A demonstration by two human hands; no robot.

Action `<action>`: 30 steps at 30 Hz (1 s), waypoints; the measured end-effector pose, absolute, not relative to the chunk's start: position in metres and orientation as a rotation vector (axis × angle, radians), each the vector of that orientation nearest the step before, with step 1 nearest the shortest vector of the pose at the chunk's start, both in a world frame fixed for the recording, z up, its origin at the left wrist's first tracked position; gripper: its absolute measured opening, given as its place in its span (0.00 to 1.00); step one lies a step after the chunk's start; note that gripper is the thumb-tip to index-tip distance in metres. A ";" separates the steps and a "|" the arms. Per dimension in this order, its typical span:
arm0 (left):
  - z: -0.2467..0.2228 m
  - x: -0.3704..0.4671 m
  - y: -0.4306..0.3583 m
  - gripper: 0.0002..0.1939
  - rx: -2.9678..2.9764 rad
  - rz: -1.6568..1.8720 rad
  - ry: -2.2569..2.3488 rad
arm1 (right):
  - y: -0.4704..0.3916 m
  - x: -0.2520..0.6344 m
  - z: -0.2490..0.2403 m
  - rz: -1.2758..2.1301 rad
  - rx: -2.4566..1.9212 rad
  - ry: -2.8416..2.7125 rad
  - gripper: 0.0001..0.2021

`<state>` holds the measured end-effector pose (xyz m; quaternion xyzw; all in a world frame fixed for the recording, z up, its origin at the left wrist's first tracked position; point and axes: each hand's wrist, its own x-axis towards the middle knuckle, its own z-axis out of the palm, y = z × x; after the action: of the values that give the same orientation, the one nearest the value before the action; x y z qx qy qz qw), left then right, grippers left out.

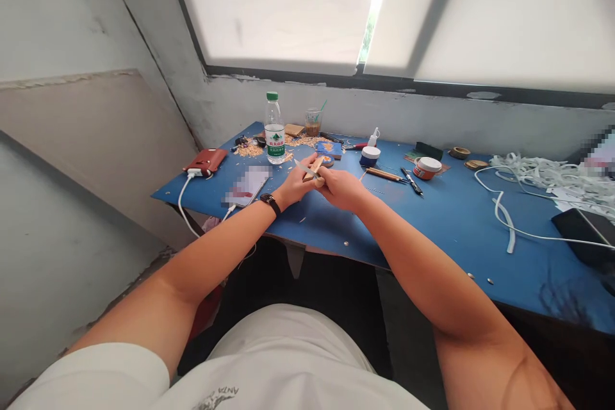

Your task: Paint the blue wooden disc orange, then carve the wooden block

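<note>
Close together over the front part of the blue table point(413, 237), my two hands are at work on a small piece of wood. My left hand point(296, 184) is closed around the pale wooden piece point(315, 168). My right hand point(340, 188) grips a knife, its handle mostly hidden in my fingers. The knife's thin, light blade point(305, 169) points up and left across the wood. Just behind my hands lies a blue box point(329, 149) with an orange pattern. A phone point(250, 187) with a cable lies left of my left hand, near my dark wristwatch point(271, 204).
A water bottle point(275, 138) stands behind my hands, near wood shavings point(250, 148) and a plastic cup point(313, 122). A red-brown case point(206, 161) is at left. Jars point(369, 155), a pen point(412, 181) and white cables point(509, 224) lie to the right.
</note>
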<state>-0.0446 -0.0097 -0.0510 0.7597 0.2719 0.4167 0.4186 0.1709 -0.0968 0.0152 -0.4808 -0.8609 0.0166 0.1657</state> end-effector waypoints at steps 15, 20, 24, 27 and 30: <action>-0.040 -0.042 -0.014 0.63 1.994 1.058 0.649 | -0.112 0.166 0.034 0.044 -1.571 -2.497 0.15; -0.040 -0.040 -0.016 0.55 2.059 1.061 0.719 | -0.117 0.162 0.042 0.072 -1.670 -2.464 0.16; -0.040 -0.039 -0.017 0.57 2.057 1.062 0.753 | -0.121 0.156 0.046 0.068 -1.782 -2.410 0.17; -0.041 -0.037 -0.017 0.61 2.041 1.090 0.777 | -0.125 0.151 0.049 0.037 -1.883 -2.379 0.19; -0.044 -0.036 -0.018 0.57 1.996 1.141 0.822 | -0.129 0.146 0.052 0.016 -1.963 -2.346 0.20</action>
<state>-0.0359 -0.0185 -0.0445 0.7681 0.3161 0.4388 0.3429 0.1462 -0.1288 0.0520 -0.6411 -0.7663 0.0052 0.0411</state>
